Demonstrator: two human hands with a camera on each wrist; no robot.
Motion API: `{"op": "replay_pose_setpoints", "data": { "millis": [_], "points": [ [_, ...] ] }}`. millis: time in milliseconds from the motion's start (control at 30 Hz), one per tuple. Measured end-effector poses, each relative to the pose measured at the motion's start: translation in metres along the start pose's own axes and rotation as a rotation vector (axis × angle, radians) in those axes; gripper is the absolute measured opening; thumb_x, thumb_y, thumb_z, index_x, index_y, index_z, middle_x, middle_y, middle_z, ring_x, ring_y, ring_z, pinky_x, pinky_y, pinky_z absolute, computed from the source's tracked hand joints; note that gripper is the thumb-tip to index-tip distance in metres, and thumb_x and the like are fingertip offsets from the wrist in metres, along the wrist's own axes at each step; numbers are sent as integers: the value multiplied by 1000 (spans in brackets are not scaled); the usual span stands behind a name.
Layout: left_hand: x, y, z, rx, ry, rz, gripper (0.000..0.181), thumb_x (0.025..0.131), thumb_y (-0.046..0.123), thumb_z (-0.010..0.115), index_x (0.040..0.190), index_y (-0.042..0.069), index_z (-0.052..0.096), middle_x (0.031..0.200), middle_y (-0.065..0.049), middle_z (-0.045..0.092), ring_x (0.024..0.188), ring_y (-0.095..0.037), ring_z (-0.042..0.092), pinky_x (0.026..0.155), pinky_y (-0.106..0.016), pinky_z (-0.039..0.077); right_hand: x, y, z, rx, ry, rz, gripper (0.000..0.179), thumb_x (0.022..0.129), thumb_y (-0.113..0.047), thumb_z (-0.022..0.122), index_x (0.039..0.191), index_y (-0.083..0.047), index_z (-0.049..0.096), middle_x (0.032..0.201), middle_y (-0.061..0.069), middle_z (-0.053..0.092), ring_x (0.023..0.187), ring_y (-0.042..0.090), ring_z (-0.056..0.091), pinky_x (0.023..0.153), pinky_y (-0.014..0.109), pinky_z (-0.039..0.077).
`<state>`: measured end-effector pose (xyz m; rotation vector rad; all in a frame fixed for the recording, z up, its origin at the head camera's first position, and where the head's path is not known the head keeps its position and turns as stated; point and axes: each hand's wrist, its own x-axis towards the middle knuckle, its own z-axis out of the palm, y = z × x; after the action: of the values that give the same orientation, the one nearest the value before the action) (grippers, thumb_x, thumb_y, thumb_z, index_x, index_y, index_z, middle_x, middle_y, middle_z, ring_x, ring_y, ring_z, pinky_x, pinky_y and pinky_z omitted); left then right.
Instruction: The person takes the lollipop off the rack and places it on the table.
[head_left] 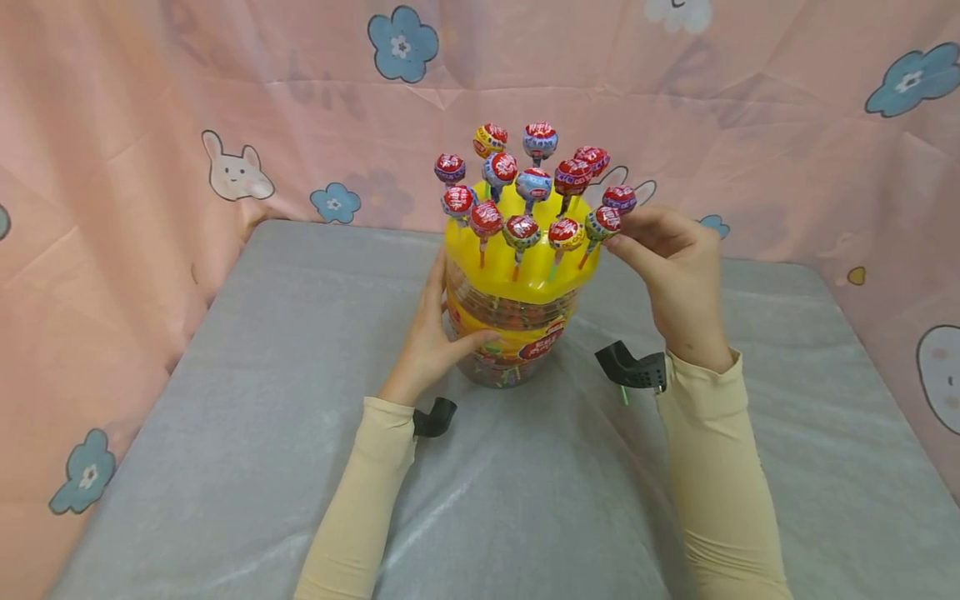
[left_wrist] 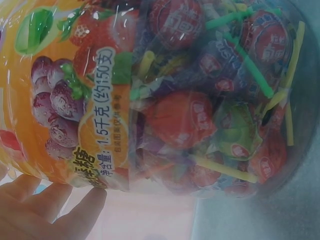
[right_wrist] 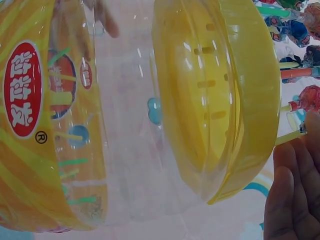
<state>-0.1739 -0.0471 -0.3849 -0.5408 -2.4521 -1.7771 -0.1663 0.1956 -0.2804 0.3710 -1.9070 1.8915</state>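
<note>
A clear candy jar (head_left: 502, 312) with a yellow lid (head_left: 525, 279) stands upright, several wrapped lollipops (head_left: 521, 232) sticking up from the lid. My left hand (head_left: 431, 346) rests on the jar's left side, thumb across the front label and fingers straight along the side. Those fingers also touch the jar in the left wrist view. At the lid's right edge, my right hand (head_left: 678, 271) pinches a purple-wrapped lollipop (head_left: 619, 198), beside a green-wrapped lollipop (head_left: 603, 222). The right wrist view shows its pale yellow stick (right_wrist: 290, 137) at the lid's rim; the fingertips' contact is partly hidden.
More wrapped lollipops (left_wrist: 182, 120) lie inside the jar's lower part. A grey cloth covers the table (head_left: 247, 417). A green stick (head_left: 624, 395) shows on it below the right wrist camera (head_left: 630, 367). Behind hangs a pink printed curtain (head_left: 300, 83).
</note>
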Motion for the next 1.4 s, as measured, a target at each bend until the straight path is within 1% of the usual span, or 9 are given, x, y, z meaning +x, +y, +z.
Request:
{"op": "replay_pose_setpoints", "data": {
  "millis": [200, 267, 433, 567, 767, 967, 1200, 1400],
  "points": [
    [-1, 0, 0, 0, 2, 0, 108, 79, 21, 79, 153, 21, 0, 157, 1, 10, 140, -20, 18, 109, -47, 28, 1, -1, 2, -41, 15, 20, 11, 82, 5, 69, 90, -2, 73, 90, 6, 69, 82, 21, 61, 79, 24, 52],
    [-1, 0, 0, -2, 3, 0, 108, 79, 21, 79, 153, 22, 0, 157, 1, 10, 140, -19, 18, 109, -47, 27, 2, -2, 3, -31, 21, 23, 12, 82, 7, 68, 89, -2, 73, 90, 6, 69, 81, 19, 61, 79, 24, 52],
    [0, -1, 0, -1, 6, 6, 108, 78, 21, 79, 153, 21, 0, 157, 1, 10, 140, -19, 18, 109, -46, 27, 3, -1, 4, -21, 49, 4, 14, 82, 9, 65, 86, -3, 72, 87, 6, 69, 78, 18, 62, 77, 25, 52],
    [0, -1, 0, 4, 5, 8, 109, 78, 21, 79, 153, 21, 0, 157, 0, 11, 140, -19, 18, 109, -45, 28, 3, -1, 4, -13, 64, -12, 11, 82, 8, 66, 86, -1, 72, 86, 6, 69, 76, 21, 61, 75, 27, 52],
    [0, 0, -1, 1, 0, -2, 109, 79, 21, 79, 153, 21, -1, 157, 0, 10, 141, -18, 18, 110, -45, 27, 4, -1, 5, 26, 77, -37, 9, 82, 8, 66, 87, 2, 71, 86, 9, 69, 73, 21, 60, 74, 27, 53],
    [0, 0, -1, 5, -3, -7, 109, 79, 22, 79, 153, 22, -1, 157, 0, 10, 141, -19, 18, 110, -45, 27, 5, 0, 4, 71, 93, -55, 6, 82, 10, 64, 87, 11, 67, 85, 8, 68, 72, 21, 61, 74, 27, 53],
    [1, -1, 0, 10, -1, 7, 109, 78, 22, 79, 153, 23, 0, 157, 1, 10, 140, -20, 19, 109, -46, 28, 4, 1, -1, 192, 102, -66, 4, 81, 13, 64, 84, 15, 65, 82, 13, 67, 69, 22, 61, 71, 29, 53],
    [0, -1, 0, 6, -1, 4, 108, 79, 23, 79, 153, 24, 0, 157, 2, 10, 140, -19, 19, 109, -46, 28, 0, 9, -12, 253, 100, -99, 4, 80, 17, 62, 83, 19, 62, 77, 13, 65, 65, 22, 58, 70, 30, 52]
  ]
}}
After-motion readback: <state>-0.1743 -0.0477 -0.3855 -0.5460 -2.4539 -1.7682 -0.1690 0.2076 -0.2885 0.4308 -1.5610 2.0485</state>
